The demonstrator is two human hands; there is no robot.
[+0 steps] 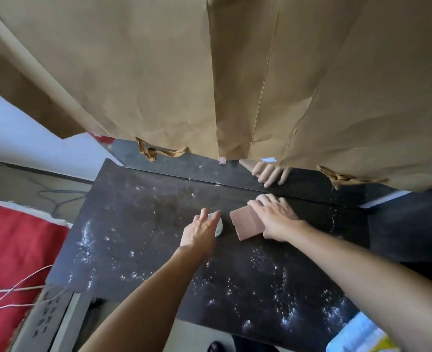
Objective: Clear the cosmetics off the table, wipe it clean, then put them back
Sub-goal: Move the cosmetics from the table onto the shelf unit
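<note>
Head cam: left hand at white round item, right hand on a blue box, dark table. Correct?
No. Head view shows the box under the right hand is pink, not blue. The left hand at the white round item on the dark table is right.

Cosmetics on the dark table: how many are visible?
2. A small white round container lies under the left hand; a pink box sits just right of it, held by the right hand. The hands could hide more.

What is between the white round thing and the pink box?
Nothing but bare dark table lies between the white round thing and the pink box, head view.
</note>
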